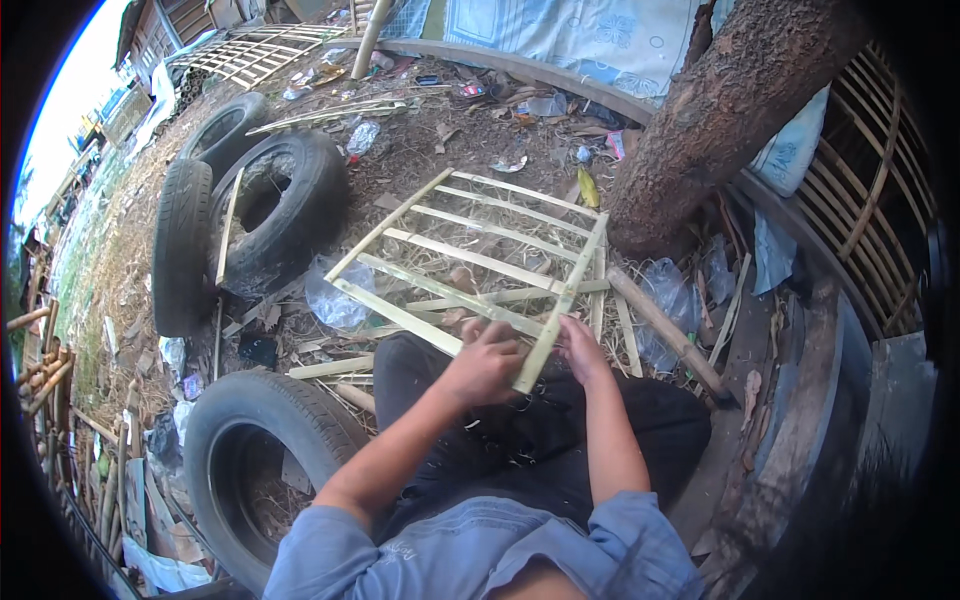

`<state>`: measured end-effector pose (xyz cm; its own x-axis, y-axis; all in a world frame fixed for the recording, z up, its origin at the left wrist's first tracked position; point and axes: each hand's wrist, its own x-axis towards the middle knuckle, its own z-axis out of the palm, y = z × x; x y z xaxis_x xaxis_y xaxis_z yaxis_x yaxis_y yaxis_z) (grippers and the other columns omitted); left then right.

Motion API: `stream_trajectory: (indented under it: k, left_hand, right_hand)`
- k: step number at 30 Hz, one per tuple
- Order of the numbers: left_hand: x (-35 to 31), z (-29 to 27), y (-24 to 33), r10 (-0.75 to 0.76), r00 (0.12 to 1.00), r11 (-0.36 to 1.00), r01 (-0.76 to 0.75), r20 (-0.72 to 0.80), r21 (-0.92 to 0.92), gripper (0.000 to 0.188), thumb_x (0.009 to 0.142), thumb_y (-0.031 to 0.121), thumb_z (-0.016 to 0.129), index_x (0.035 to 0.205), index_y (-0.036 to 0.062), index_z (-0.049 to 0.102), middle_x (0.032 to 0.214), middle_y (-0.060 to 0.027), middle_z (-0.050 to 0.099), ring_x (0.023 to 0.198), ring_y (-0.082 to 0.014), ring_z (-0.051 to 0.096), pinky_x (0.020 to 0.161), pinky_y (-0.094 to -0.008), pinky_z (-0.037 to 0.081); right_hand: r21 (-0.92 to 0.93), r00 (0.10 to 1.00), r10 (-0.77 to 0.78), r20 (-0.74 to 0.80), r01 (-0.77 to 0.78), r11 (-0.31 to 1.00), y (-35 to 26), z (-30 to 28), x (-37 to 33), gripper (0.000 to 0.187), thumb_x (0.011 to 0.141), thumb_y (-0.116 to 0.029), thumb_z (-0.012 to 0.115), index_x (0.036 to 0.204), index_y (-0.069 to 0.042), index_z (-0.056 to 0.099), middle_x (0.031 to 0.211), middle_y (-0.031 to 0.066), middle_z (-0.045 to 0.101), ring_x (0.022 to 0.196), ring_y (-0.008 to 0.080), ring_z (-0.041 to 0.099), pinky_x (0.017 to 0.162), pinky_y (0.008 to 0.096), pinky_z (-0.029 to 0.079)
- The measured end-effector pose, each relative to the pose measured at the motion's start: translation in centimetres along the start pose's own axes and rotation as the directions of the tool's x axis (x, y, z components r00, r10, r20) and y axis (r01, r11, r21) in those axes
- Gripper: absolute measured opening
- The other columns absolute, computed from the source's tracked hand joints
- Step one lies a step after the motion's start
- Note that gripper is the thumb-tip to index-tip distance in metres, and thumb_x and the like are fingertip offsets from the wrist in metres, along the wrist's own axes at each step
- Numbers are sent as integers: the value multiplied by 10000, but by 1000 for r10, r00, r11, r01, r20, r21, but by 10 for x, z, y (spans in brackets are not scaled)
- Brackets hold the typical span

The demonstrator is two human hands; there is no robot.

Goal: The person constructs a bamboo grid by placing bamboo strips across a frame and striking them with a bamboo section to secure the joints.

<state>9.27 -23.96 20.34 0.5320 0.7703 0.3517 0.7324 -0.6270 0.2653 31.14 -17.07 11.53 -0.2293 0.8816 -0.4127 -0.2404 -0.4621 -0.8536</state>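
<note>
A ladder-like lattice of split bamboo (pixel 480 262) lies tilted over my lap, its thin slats running between two side bars. My left hand (pixel 487 362) is closed at the near slat's right end, beside the right side bar. On the other side of that bar, my right hand (pixel 580 348) grips its edge near the lower end, with some fingertips hidden behind it. Beneath the lattice, loose bamboo strips (pixel 335 368) lie on the ground to the left of my knee.
Several old tyres (pixel 205 440) lie on my left. A thick tree trunk (pixel 710 120) leans at the right, near a wooden-handled tool (pixel 670 335). Plastic bags (pixel 338 297) and dry litter cover the ground. Another bamboo lattice (pixel 255 55) lies far left, and a blue patterned sheet (pixel 570 40) hangs behind.
</note>
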Motion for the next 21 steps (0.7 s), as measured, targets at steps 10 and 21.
stream_trajectory:
  k: [10,21]
  left_hand:
    - [-28,-62,-28,-440,891,883,452,114,-123,808,712,557,788,1395,218,518,1447,-137,478,1467,-367,245,1159,-609,57]
    - [-203,-21,-385,-904,250,205,965,347,-162,786,927,676,462,1261,-16,627,1195,-239,669,1147,-398,616,983,-487,464]
  right_hand:
    - [-27,979,-203,-9,203,979,-44,36,-8,174,954,-115,559,1037,1,658,930,94,709,863,163,668,848,306,510]
    - [-174,958,-283,43,286,942,-115,72,5,224,917,-141,553,1009,29,667,870,103,703,821,163,657,789,292,509]
